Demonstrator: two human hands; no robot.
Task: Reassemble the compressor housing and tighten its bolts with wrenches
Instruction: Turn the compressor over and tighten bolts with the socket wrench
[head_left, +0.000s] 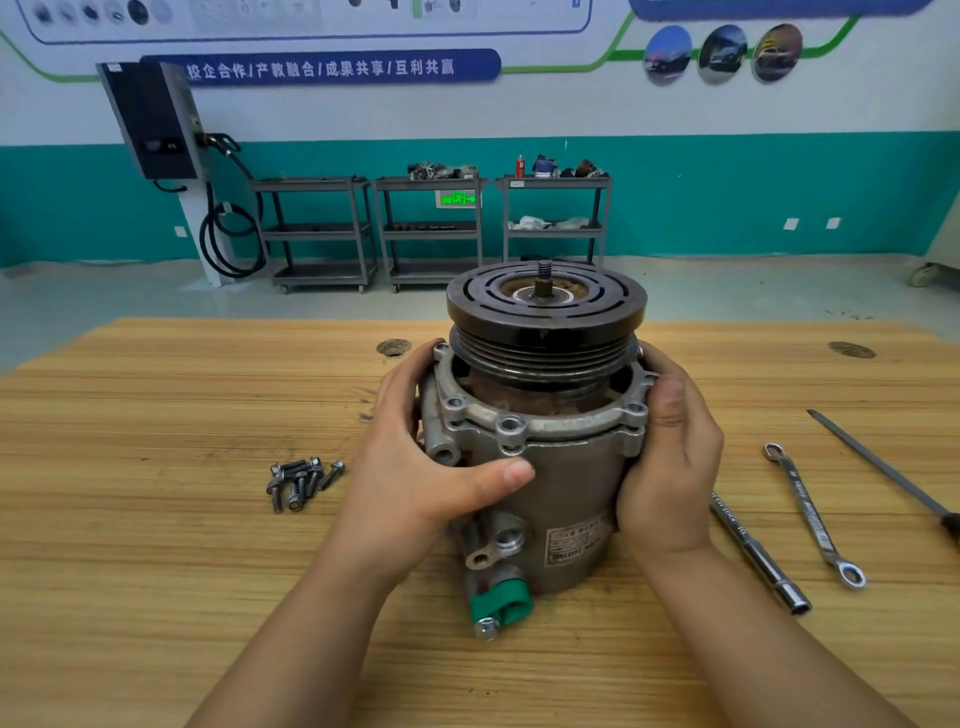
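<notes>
- Green cap (501, 605) covers a port fitting low on the compressor housing (563, 488), on the side facing the tabletop's near edge.
- That housing stands upright at the middle of the wooden tabletop (156, 519): a grey metal cylinder with a label plate, an upper flange ring with empty bolt holes, and a black grooved pulley (545, 312) on top with a threaded shaft sticking up.
- Left hand (431, 457) wraps the housing's left side, thumb across the front just below the flange.
- Right hand (670, 457) clasps the right side at the flange seam; its fingertips are hidden, probably behind the rim.
- Loose bolts (301, 480) lie in a heap to the left.
- Toward the right edge lie a socket wrench (758, 556), a ring spanner (813, 514) and a long thin rod (883, 467).
</notes>
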